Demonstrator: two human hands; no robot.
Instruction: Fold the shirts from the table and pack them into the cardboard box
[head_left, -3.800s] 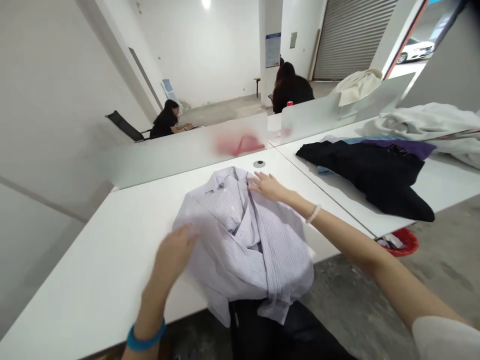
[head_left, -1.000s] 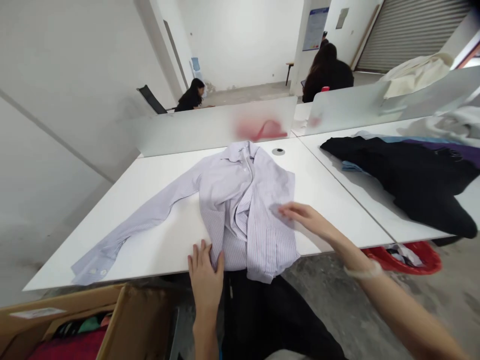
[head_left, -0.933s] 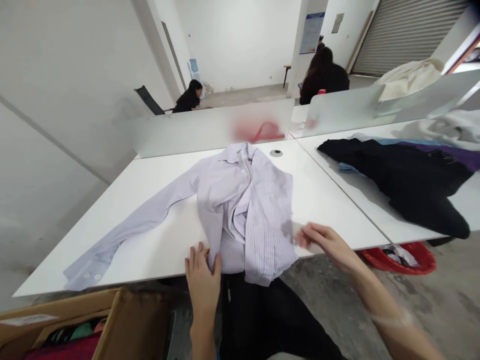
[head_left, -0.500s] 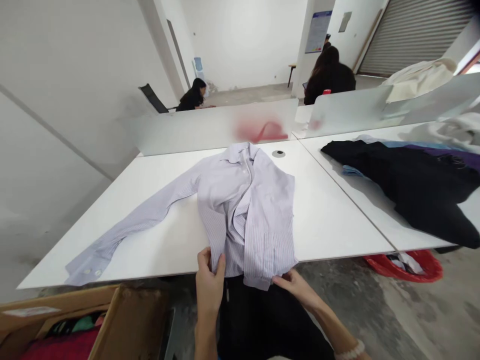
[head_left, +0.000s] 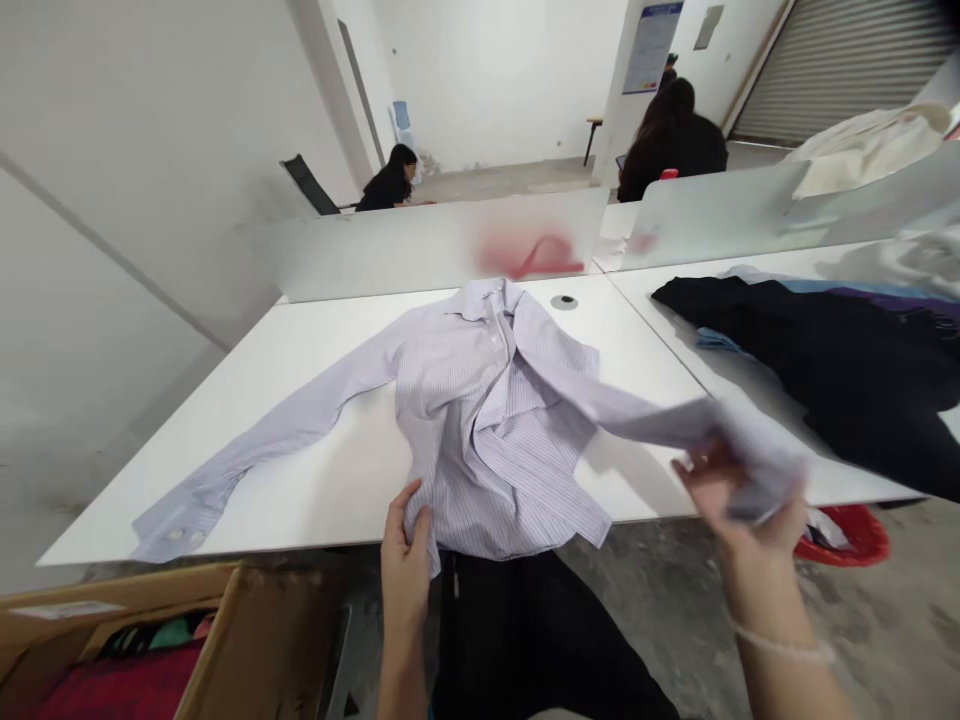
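Observation:
A pale lilac striped shirt [head_left: 480, 410] lies collar-away on the white table [head_left: 315, 470]. One sleeve stretches flat to the table's near left corner. My left hand [head_left: 405, 560] pinches the shirt's bottom hem at the near table edge. My right hand [head_left: 739, 500] is closed on the cuff of the other sleeve, which it holds raised and stretched out to the right above the table edge; hand and cuff are blurred by motion.
A cardboard box [head_left: 150, 640] with coloured clothes stands on the floor at lower left. A black garment [head_left: 817, 360] and other clothes lie on the adjoining table at right, a red basket [head_left: 847, 535] beneath it. Frosted dividers [head_left: 420, 250] back the tables. Two seated people are beyond.
My right hand left the shirt's body, dropped to the hem, then took the right sleeve and pulled it out to the right. The left hand stayed on the hem.

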